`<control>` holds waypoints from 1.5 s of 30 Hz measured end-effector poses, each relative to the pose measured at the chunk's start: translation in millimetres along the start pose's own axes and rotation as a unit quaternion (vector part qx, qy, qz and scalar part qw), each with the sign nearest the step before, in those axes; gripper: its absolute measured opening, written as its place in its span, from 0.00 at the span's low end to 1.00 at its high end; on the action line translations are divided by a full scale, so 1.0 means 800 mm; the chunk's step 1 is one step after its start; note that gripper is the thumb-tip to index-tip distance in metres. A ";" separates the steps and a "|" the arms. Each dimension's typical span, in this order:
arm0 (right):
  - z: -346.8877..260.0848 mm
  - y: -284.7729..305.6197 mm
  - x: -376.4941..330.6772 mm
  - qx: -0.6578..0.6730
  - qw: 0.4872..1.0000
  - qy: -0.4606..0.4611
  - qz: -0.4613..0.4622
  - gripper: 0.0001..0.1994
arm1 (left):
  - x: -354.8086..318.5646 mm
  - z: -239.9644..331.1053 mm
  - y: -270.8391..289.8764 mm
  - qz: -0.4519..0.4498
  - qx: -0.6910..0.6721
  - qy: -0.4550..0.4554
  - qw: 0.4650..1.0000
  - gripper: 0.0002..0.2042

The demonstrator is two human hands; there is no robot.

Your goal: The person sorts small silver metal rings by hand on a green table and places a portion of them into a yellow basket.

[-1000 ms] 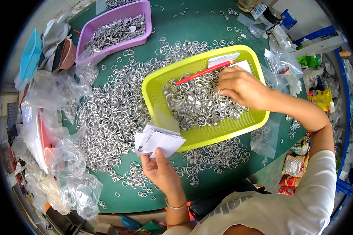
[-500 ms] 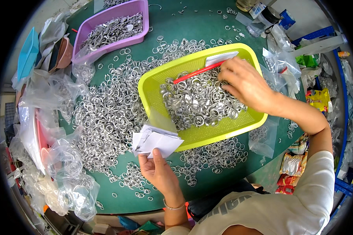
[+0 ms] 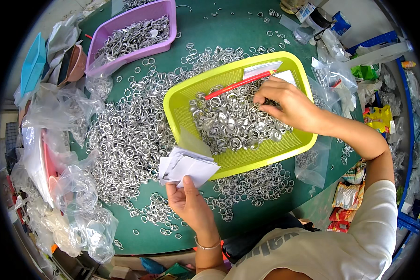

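Pinched in left hand (image 3: 189, 205): papers (image 3: 193, 169); right hand (image 3: 291, 105) at rings (image 3: 231, 125) in basket (image 3: 252, 161), can't tell if grasping. Best pick lightly, papers clear.

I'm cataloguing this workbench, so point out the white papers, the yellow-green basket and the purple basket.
White papers (image 3: 197, 171): head view, face of the front sheet.
Yellow-green basket (image 3: 178, 105): head view, left inner wall.
Purple basket (image 3: 149, 51): head view, near side wall.
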State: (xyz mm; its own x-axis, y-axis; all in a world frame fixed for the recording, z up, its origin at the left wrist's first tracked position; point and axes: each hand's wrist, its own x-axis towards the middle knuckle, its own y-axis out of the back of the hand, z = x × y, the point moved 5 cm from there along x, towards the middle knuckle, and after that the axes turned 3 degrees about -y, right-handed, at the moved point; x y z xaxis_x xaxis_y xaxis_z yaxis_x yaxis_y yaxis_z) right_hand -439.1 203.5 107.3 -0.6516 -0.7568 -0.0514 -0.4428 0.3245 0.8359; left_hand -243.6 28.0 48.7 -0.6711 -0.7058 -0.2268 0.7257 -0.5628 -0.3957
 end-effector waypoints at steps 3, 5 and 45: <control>-0.008 -0.016 0.004 -0.063 0.994 0.086 0.005 0.07 | -0.001 -0.002 0.001 -0.002 0.005 0.001 1.000 0.12; -0.016 -0.030 0.008 -0.136 0.984 0.114 -0.031 0.07 | -0.002 -0.004 0.000 0.001 0.010 0.004 1.000 0.12; 0.001 -0.017 -0.035 0.325 0.929 -0.174 -0.018 0.02 | 0.010 -0.024 -0.074 -0.094 0.174 -0.080 0.977 0.21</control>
State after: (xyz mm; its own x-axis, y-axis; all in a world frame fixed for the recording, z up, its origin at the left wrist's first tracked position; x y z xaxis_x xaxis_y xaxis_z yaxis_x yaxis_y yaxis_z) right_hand -415.5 220.4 97.3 -0.7387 -0.5814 -0.3410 -0.6731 0.6627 0.3284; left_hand -294.9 63.7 52.9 -0.7857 -0.6180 -0.0265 0.6178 -0.7819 -0.0834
